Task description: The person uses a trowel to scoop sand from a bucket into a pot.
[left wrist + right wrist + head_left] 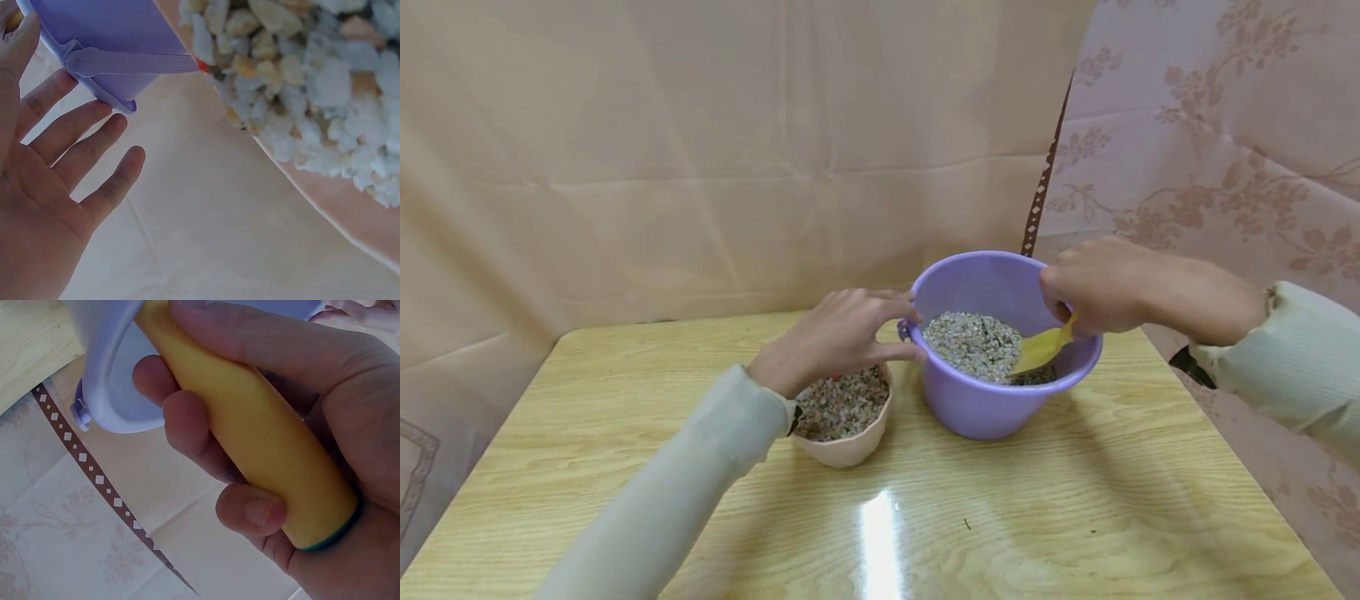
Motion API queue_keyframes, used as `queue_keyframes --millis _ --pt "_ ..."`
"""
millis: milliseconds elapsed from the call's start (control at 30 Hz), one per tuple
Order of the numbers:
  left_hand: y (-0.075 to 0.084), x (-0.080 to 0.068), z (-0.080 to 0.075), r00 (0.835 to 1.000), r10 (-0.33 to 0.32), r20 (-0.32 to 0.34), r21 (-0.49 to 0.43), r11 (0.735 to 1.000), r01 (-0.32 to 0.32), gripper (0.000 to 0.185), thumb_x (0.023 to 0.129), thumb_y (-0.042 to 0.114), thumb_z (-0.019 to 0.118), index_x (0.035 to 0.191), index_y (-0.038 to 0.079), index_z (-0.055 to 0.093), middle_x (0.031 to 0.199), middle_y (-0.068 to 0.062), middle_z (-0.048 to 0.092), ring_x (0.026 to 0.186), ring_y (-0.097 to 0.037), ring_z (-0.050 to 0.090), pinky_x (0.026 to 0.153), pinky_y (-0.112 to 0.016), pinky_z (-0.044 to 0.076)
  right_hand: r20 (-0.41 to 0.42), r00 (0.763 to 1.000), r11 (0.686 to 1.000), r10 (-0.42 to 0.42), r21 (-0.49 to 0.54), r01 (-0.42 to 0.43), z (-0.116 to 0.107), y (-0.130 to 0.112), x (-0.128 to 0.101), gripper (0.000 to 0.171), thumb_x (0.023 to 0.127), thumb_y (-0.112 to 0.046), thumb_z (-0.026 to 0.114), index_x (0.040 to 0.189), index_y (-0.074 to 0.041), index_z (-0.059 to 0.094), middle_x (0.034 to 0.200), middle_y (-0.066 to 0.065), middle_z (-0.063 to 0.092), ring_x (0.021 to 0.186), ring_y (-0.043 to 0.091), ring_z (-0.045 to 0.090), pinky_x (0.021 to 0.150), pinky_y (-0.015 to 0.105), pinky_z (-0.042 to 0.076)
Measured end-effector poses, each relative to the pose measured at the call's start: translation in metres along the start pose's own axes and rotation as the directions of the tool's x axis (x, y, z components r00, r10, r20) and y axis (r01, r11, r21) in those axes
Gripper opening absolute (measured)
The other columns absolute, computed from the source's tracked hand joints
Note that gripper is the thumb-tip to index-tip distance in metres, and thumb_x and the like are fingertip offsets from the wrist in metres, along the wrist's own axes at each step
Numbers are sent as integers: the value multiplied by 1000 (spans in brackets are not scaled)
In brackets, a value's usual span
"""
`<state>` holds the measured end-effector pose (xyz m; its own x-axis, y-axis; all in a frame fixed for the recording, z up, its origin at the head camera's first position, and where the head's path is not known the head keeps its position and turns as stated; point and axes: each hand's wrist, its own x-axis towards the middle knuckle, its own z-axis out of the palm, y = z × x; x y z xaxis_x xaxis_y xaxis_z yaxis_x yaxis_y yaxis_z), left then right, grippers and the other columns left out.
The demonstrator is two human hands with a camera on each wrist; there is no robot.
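Note:
A purple bucket [981,408] stands on the table, part filled with small gravel [973,343]. My left hand [842,332] touches its left rim beside the handle lug, fingers mostly straight and spread; the left wrist view shows the fingertips [103,109] at the rim. In my right hand [1101,279] I grip a yellow scoop [1041,348], its blade tilted down into the gravel near the bucket's right side. The right wrist view shows fingers wrapped around its thick handle [262,444], which has a green end. Under my left wrist sits a pale pink pot [850,450] of coarser stones [842,406].
The wood-grain table [625,400] runs back to a beige cloth [737,150]. A floral cloth [1217,150] hangs at the right. A small red thing [837,378] shows among the pot's stones. Dark bits lie on the tabletop in front of the bucket.

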<state>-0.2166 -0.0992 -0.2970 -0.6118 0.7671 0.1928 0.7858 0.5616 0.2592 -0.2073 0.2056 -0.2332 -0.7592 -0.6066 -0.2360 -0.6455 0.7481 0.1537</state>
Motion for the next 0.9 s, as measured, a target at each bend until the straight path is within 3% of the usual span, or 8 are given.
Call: queue_keyframes --millis 300,500,733,900 --pt "-2 0 2 999 40 -34 -3 999 -40 39 88 48 71 109 15 73 128 -8 67 104 -23 69 87 -41 55 9 1000 1000 -19 -12 19 9 -8 6 27 66 -10 85 69 -20 59 66 -6 54 60 17 50 53 33 43" --pt "-2 -2 4 998 42 -48 5 999 -42 37 88 47 71 109 16 73 127 -7 68 102 -22 70 86 -39 55 -20 999 1000 -27 14 27 13 -12 9 30 66 -13 85 67 -20 56 66 -5 51 57 18 48 52 33 41" --pt "-2 -2 5 997 51 -58 -2 999 -51 38 88 47 71 109 15 72 126 -7 68 105 -23 69 85 -40 56 -84 995 998 -60 15 61 28 -9 13 30 64 0 77 67 -20 55 65 -6 50 55 17 47 51 33 40" --pt "-1 -2 5 997 47 -54 -6 999 -47 38 88 46 71 110 15 72 126 -6 68 103 -23 70 83 -40 56 -98 993 997 -70 35 74 33 -9 13 31 66 -1 79 65 -19 54 62 -6 48 52 15 45 48 31 38"
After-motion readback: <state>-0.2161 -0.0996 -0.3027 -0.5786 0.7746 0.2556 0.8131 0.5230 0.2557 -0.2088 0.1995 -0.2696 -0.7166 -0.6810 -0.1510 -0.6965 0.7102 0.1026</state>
